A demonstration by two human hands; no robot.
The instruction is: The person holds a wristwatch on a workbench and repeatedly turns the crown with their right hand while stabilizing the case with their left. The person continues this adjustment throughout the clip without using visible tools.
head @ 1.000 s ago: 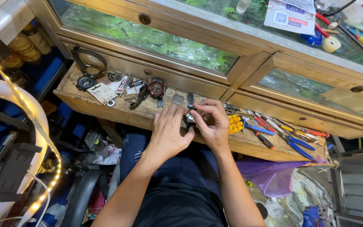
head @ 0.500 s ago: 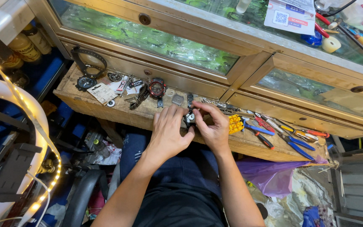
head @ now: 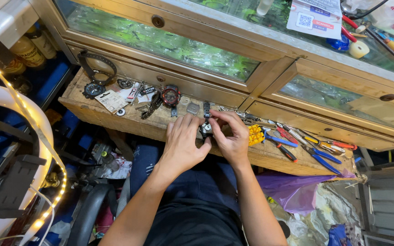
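Note:
Both my hands meet over a narrow wooden work shelf (head: 92, 111). My left hand (head: 183, 143) and my right hand (head: 231, 136) pinch a small dark wristwatch (head: 205, 129) between their fingertips. Its metal link band (head: 206, 109) runs away from me across the shelf. The watch face is partly hidden by my fingers. A yellow block-shaped tool (head: 255, 135) lies just right of my right hand.
On the shelf's left lie a red-and-black watch (head: 171, 95), a black watch with a looped strap (head: 94, 75), small cards and parts. Blue- and red-handled pliers (head: 297, 146) lie at the right. Glass-fronted display cases (head: 160, 43) rise behind. A lit ring lamp (head: 19, 136) stands at left.
My fingers have shifted slightly on the watch; my right thumb and forefinger now curl closer over it. The hands remain in the same spot.

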